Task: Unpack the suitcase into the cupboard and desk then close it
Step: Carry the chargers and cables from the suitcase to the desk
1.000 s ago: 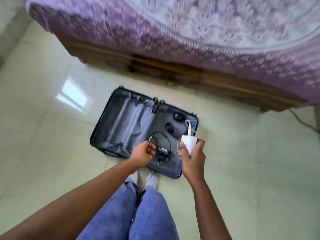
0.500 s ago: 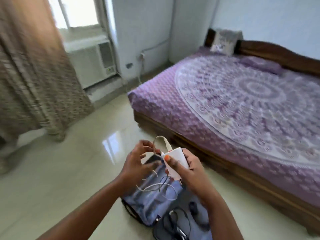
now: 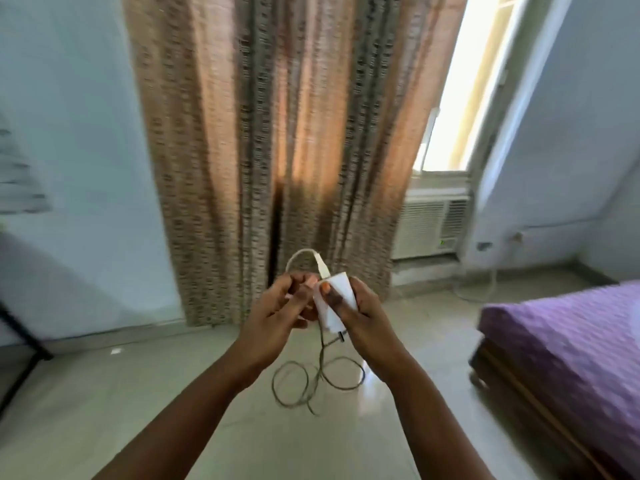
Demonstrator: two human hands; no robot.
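White charger block [image 3: 334, 304] sits clasped in my right hand [image 3: 363, 318], held up mid-room; my left hand [image 3: 277, 306] pinches its limp cable [image 3: 320, 372]. Light, rigid body; I'd gather the dangling loops first.

Patterned curtain [image 3: 277, 133] – air conditioner [image 3: 429, 228], purple bed [image 3: 568, 341].

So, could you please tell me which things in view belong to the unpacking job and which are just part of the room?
Job: white charger, held in the right hand; its cable, held by the left hand.

Just there: curtain, air conditioner, bed.
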